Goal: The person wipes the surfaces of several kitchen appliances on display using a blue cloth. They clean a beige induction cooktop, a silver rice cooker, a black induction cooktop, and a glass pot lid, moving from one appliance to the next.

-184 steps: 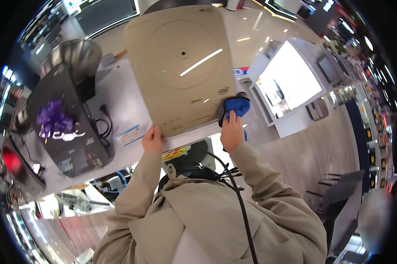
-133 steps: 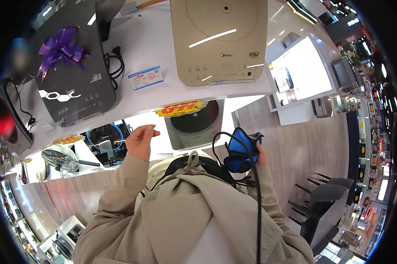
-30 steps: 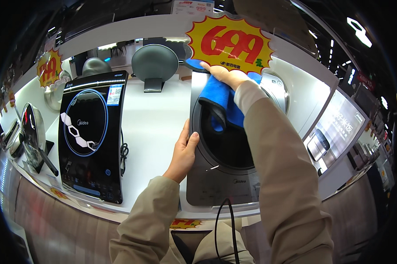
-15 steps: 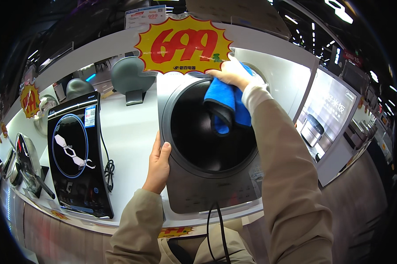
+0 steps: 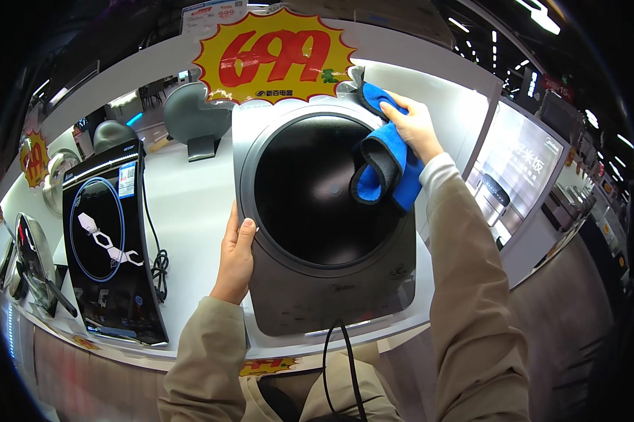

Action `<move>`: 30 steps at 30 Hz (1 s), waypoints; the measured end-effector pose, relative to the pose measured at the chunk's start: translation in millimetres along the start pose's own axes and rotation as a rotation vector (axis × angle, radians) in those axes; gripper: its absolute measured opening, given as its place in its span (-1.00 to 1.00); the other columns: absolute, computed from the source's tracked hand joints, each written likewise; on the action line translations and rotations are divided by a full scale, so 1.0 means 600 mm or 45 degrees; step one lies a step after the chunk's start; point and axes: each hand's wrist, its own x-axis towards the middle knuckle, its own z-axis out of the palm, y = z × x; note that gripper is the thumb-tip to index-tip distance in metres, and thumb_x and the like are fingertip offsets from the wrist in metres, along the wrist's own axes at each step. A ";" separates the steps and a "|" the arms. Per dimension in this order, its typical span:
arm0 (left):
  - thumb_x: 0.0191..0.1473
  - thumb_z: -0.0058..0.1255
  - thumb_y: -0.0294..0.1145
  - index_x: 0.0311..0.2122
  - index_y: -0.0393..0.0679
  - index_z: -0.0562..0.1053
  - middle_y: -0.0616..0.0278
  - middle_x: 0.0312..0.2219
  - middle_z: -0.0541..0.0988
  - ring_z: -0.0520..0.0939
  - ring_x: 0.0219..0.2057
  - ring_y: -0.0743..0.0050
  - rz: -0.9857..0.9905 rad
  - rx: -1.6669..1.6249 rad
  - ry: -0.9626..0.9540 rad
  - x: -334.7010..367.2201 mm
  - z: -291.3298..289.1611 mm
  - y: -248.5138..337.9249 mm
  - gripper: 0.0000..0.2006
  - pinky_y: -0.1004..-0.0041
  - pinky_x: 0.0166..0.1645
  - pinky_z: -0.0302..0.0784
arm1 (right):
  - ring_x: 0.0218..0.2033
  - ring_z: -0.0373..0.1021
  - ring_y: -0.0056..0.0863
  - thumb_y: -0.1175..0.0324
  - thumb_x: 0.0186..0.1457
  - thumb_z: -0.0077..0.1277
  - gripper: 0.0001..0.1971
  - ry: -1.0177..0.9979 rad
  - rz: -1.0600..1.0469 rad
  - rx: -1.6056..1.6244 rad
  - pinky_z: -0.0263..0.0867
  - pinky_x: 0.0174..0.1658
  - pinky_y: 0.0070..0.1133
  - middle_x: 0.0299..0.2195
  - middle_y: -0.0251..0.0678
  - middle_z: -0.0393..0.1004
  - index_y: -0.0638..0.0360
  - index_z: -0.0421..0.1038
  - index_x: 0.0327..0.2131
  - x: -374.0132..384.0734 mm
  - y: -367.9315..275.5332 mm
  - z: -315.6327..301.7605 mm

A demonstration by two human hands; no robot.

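A thin black cord (image 5: pixel 352 373) loops up in front of the person's body at the near side. Just beyond it, the grey induction cooktop (image 5: pixel 370 301) with a round black plate (image 5: pixel 310 204) stands by the near edge of the white surface (image 5: pixel 190 204). The left hand (image 5: pixel 235 264) is partly curled along the cooktop's left edge and has hold of it, thumb at the front rim, fingers along the side. To the left, well apart from it, a black induction cooktop (image 5: pixel 120 299) with a blue ring leans back, a bundled black power cord (image 5: pixel 160 271) just beside it.

Farther up, the right hand (image 5: pixel 413 126) is closed on a blue cloth (image 5: pixel 400 184) with black trim, pinched between thumb and fingers at the far right of the grey cooktop; the cloth's folds hang over the right part of the plate. Beyond stands a grey disc on a stand (image 5: pixel 190 116). A yellow starburst sign (image 5: pixel 275 60) hangs over the grey cooktop's far end. At the far right is a lit display panel (image 5: pixel 517 169).
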 end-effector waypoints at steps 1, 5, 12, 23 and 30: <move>0.38 -0.28 -0.32 0.40 -0.16 -0.01 0.16 0.27 0.27 0.28 0.28 0.42 0.000 -0.006 -0.004 0.002 0.002 -0.003 -0.44 0.46 0.33 0.13 | 0.01 0.41 -0.50 0.31 0.16 0.16 -0.57 0.079 -0.074 -0.057 0.23 0.16 -0.58 0.00 -0.19 0.54 0.29 0.47 0.07 -0.015 0.003 -0.004; 0.38 -0.29 -0.32 0.40 -0.16 0.00 0.15 0.30 0.22 0.23 0.31 0.40 -0.001 -0.025 -0.010 0.008 -0.002 -0.013 -0.45 0.45 0.35 0.09 | -0.12 0.46 -0.55 0.37 0.12 0.16 -0.54 0.299 0.032 0.059 0.32 0.05 -0.61 -0.13 -0.13 0.60 0.41 0.42 0.07 -0.098 0.029 0.000; 0.37 -0.28 -0.30 0.40 -0.18 0.00 0.14 0.32 0.19 0.19 0.33 0.37 0.017 -0.004 -0.008 0.006 -0.013 -0.013 -0.44 0.45 0.38 0.04 | -0.14 0.47 -0.59 0.46 0.14 0.14 -0.59 0.322 0.038 0.012 0.33 0.02 -0.63 -0.14 -0.13 0.61 0.37 0.43 0.06 -0.237 -0.011 0.009; 0.38 -0.28 -0.31 0.40 -0.20 -0.01 0.14 0.31 0.21 0.21 0.32 0.39 0.022 -0.003 -0.023 0.006 -0.011 -0.009 -0.44 0.46 0.36 0.05 | -0.19 0.58 -0.31 0.28 0.07 0.18 -0.67 0.351 0.016 -0.560 0.40 -0.02 -0.55 -0.20 -0.10 0.63 0.21 0.58 -0.10 0.015 -0.020 0.020; 0.37 -0.24 -0.30 0.39 -0.21 0.01 0.12 0.32 0.20 0.19 0.33 0.37 0.063 0.002 -0.039 0.002 -0.012 -0.004 -0.44 0.45 0.37 0.04 | -0.11 0.48 -0.14 0.30 0.14 0.08 -0.77 -0.034 -0.266 -0.561 0.16 0.23 -0.24 -0.17 -0.18 0.62 0.10 0.62 -0.17 0.016 -0.112 0.155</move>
